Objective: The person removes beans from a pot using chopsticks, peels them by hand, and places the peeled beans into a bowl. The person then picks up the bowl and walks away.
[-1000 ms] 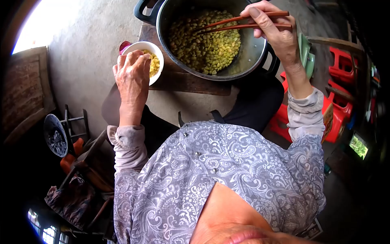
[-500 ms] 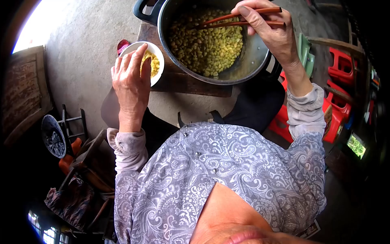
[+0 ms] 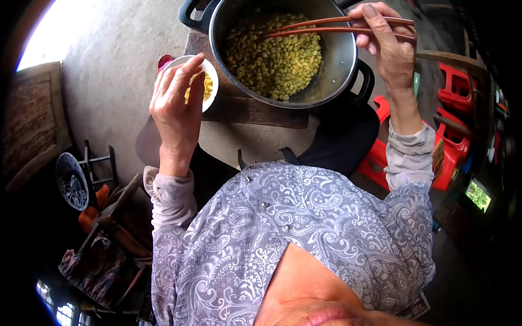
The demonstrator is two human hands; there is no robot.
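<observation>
My right hand (image 3: 383, 46) grips a pair of brown chopsticks (image 3: 321, 30) near their back ends, above the right side of a large metal pot (image 3: 340, 60). The chopstick tips reach into split greenish-yellow beans (image 3: 288, 68) inside the pot. Over the left part of a white bowl (image 3: 213, 79) is my left hand (image 3: 176, 111), its fingers bent and thumb apart from the index finger. Yellow pieces (image 3: 208, 87) show in the bowl past the thumb; the hand hides the rest.
Pot and bowl stand on a low wooden bench (image 3: 255, 115) in front of my knees. A small pink-red item (image 3: 165, 61) is beside the bowl. Red plastic stools (image 3: 455, 89) are at the right. A dark round basin (image 3: 72, 182) and wooden furniture (image 3: 122, 209) lie to the left.
My right hand has moved right and slightly up with the chopsticks, their tips still in the beans. My left hand has barely shifted over the bowl.
</observation>
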